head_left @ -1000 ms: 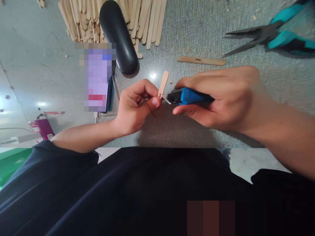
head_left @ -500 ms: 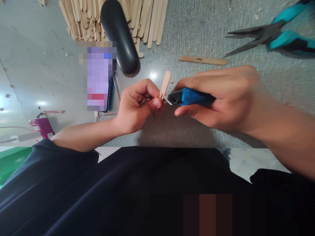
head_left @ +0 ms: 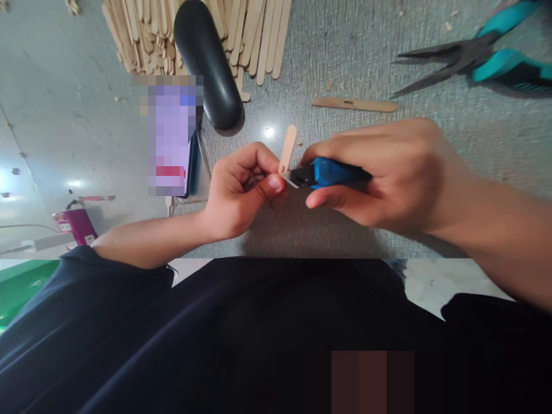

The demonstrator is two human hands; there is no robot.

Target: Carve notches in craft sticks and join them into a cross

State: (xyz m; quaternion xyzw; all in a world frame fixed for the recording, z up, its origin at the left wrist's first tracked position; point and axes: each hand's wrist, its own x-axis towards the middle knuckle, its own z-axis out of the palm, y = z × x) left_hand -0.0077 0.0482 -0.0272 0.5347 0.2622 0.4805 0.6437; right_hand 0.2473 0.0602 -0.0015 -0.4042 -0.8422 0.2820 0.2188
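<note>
My left hand (head_left: 245, 190) pinches a wooden popsicle stick (head_left: 288, 146) between thumb and fingers, its rounded end pointing up and away from me. The lower part of the stick is hidden by the fingers. In my right hand (head_left: 388, 172) is a blue and black utility knife (head_left: 328, 172), with the fingers wrapped around its body. Its short blade touches the stick beside my left thumb, where a small dark notch shows. A second popsicle stick (head_left: 354, 104) with a slot at its middle lies on the table beyond my right hand.
Teal-handled long-nose pliers (head_left: 463, 57) lie spread at the far right. A heap of popsicle sticks (head_left: 259, 40) sits at the back, with a black oblong case (head_left: 211, 69) across it. A blurred-out phone (head_left: 170, 138) and a magenta box (head_left: 77, 225) are to the left.
My right hand has moved slightly left, bringing the knife blade onto the stick at my left thumb. My left hand keeps its hold, nearly still.
</note>
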